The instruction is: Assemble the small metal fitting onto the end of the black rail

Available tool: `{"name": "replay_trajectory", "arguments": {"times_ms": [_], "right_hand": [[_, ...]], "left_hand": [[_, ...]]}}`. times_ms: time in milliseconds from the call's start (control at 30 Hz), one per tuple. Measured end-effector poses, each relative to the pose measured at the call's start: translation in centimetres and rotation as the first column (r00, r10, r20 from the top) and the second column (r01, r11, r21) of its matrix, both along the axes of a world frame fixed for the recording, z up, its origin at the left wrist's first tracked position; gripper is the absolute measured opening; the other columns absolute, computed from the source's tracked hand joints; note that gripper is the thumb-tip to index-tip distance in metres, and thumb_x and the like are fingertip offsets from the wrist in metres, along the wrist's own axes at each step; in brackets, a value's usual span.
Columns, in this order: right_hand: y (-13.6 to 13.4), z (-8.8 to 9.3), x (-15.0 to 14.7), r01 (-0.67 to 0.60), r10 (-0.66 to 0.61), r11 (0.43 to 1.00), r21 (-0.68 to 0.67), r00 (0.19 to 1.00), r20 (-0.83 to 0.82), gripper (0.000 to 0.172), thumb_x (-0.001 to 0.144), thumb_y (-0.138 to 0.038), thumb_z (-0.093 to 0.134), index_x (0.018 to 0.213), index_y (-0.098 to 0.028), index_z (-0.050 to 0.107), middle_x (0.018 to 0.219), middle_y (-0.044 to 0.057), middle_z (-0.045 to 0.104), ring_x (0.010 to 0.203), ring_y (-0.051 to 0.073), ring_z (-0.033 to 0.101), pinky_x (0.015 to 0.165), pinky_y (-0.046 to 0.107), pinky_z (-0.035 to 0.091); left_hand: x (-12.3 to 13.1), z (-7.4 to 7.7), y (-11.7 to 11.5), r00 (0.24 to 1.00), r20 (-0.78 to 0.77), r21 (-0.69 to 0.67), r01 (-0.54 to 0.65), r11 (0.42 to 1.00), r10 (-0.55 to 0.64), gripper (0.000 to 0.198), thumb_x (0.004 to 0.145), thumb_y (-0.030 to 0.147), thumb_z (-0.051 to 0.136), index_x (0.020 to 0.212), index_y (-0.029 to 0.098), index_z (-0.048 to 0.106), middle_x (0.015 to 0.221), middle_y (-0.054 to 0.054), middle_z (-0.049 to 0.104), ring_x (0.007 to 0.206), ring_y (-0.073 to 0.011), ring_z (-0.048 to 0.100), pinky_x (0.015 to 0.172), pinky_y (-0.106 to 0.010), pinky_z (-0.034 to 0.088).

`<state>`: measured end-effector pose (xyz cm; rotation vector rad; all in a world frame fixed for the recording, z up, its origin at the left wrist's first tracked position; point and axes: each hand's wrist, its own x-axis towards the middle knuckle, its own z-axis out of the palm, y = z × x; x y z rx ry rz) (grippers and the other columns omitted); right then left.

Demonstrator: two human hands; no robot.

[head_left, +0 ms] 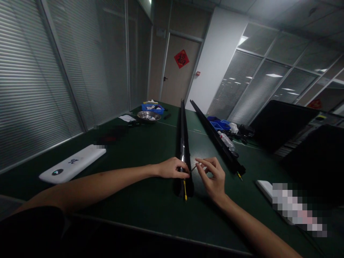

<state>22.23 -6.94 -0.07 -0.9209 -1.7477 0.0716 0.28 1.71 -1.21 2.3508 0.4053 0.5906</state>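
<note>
A long black rail (183, 138) lies on the green table, pointing away from me. My left hand (173, 168) is closed over it near its close end, thumb and fingers curled on the rail. From that end sticks out a short yellow cable (185, 188) with a small tip. Just right of the rail, my right hand (213, 175) pinches a thin dark stick (192, 168) between thumb and fingertips. The stick slants down toward my left fingertips; whether its far end touches the rail I cannot make out.
A second black rail (215, 138) lies to the right, a plastic bottle (226, 141) beside it. Blue trays (219, 124) and dark monitors (285, 123) stand beyond. On the left are a white device (73, 165), a metal bowl (148, 116) and a blue basket (153, 108).
</note>
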Motion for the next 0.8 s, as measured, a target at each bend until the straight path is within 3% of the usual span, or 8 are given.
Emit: {"name": "replay_trajectory", "arguments": {"times_ms": [800], "right_hand": [[0.14, 0.27, 0.05, 0.000, 0.000, 1.000, -0.012, 1.000, 0.021, 0.018, 0.099, -0.017, 0.066, 0.113, -0.023, 0.075, 0.096, 0.006, 0.068, 0.075, 0.016, 0.065, 0.058, 0.027, 0.055]], "left_hand": [[-0.08, -0.29, 0.31, 1.000, 0.006, 0.020, 0.014, 1.000, -0.014, 0.021, 0.099, 0.032, 0.070, 0.107, 0.014, 0.078, 0.094, -0.004, 0.075, 0.069, -0.0108, 0.061, 0.064, -0.019, 0.041]]}}
